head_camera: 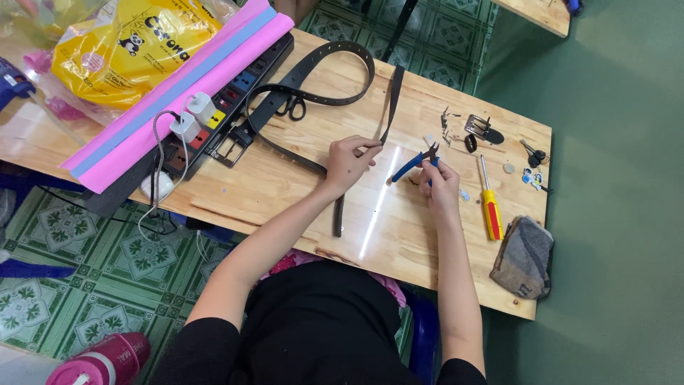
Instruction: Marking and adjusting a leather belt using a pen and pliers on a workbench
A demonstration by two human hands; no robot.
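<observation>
A long black belt (pixel 342 53) with punched holes loops across the wooden table (pixel 285 182), its metal buckle (pixel 231 148) lying at the left. My left hand (pixel 347 162) pinches the belt's end strip near the table's middle. My right hand (pixel 438 182) holds small blue-handled pliers (pixel 415 163), their jaws pointing toward the belt end. Black scissors (pixel 291 107) lie under the belt loop.
A red and yellow screwdriver (pixel 490 207), a loose buckle (pixel 483 128), keys (pixel 533 155) and small bits lie at the right. A folded grey cloth (pixel 524 257) sits at the corner. A power strip (pixel 228 100), pink sheets (pixel 178 85) and a yellow bag (pixel 132 43) fill the left.
</observation>
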